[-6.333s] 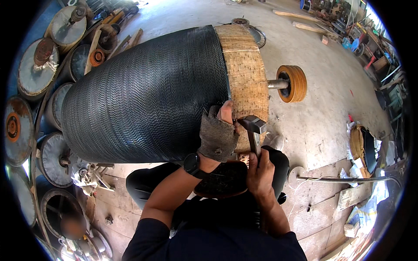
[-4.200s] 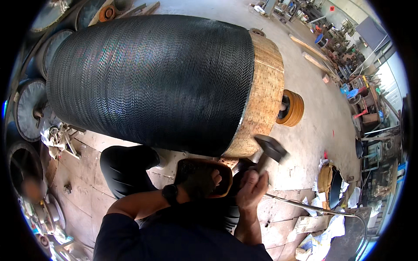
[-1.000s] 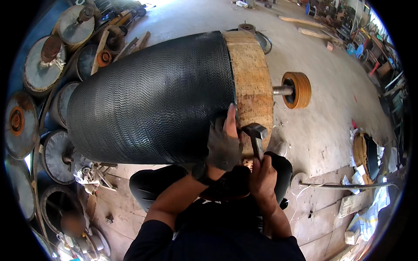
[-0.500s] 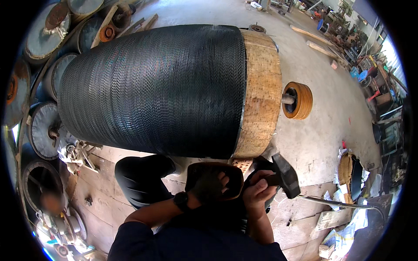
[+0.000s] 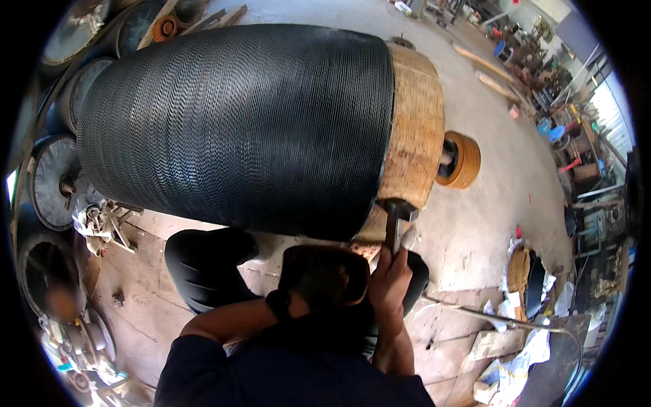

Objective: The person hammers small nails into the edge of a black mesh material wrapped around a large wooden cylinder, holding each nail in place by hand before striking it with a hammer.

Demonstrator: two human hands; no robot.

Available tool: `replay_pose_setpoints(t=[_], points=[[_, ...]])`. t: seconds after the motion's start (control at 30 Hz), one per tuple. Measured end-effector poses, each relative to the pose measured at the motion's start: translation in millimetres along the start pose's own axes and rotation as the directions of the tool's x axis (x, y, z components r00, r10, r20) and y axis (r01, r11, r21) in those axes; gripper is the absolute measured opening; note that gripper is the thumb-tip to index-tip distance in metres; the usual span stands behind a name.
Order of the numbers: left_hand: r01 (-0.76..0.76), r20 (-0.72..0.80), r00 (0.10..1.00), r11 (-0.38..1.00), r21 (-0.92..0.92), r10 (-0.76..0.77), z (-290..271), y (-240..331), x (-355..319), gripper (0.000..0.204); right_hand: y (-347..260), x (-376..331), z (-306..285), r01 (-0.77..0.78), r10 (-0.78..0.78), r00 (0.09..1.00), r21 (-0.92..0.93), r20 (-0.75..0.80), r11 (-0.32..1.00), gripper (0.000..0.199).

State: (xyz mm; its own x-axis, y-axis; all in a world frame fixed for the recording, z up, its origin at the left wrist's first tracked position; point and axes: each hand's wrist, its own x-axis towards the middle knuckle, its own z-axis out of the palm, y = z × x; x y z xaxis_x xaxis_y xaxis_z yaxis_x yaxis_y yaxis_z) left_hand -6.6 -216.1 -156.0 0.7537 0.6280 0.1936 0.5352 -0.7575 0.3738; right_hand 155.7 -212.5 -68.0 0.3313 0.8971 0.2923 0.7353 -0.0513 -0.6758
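Note:
A large barrel-shaped drum with a black, finely ridged covering point(image 5: 237, 129) lies in front of me. Bare tan wood forms its right end band point(image 5: 415, 115). My right hand point(image 5: 389, 281) is closed around the handle of a hammer point(image 5: 400, 210). The hammer's dark metal head is at the lower edge of the wooden band; whether they touch I cannot tell. Between my legs sits a dark open box point(image 5: 287, 261). My left hand point(image 5: 322, 285), in a dark glove, reaches into it. Shadow hides its fingers and anything they may hold.
A yellow-brown grooved wheel point(image 5: 464, 161) sits on the drum's right-end shaft. Metal-faced drums point(image 5: 55, 180) line the left side. Wooden planks point(image 5: 485, 64) lie on the floor at far right. At lower right are papers point(image 5: 519, 363) and a bent rod point(image 5: 502, 317).
My right hand has swung the hammer up and left, from beside my knee to the wooden band. My left hand stays at the box. The view has shifted slightly.

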Motion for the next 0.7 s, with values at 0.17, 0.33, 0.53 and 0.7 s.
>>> replay_pose_setpoints(t=[0.17, 0.33, 0.53, 0.7], points=[[0.056, 0.099, 0.994, 0.998, -0.007, -0.055, -32, 8, 5, 0.024, -8, -23, -16, 0.103, -0.003, 0.974, 0.433, -0.226, 0.895, 0.014], [0.071, -0.016, 0.997, 0.985, -0.154, -0.074, -37, 9, 2, 0.024, -2, -2, 1, -0.012, 0.012, 1.0, -0.084, -0.005, 0.996, 0.019], [0.072, -0.292, 0.951, 0.992, -0.105, -0.1, -70, 7, 14, 0.018, -22, -25, -16, 0.024, 0.101, 0.972, 0.519, -0.211, 0.854, 0.025], [-0.062, -0.602, 0.798, 0.998, -0.029, 0.033, -130, -33, 57, 0.017, -8, 2, -2, -0.066, 0.076, 0.996, -0.195, 0.044, 0.979, 0.018]])
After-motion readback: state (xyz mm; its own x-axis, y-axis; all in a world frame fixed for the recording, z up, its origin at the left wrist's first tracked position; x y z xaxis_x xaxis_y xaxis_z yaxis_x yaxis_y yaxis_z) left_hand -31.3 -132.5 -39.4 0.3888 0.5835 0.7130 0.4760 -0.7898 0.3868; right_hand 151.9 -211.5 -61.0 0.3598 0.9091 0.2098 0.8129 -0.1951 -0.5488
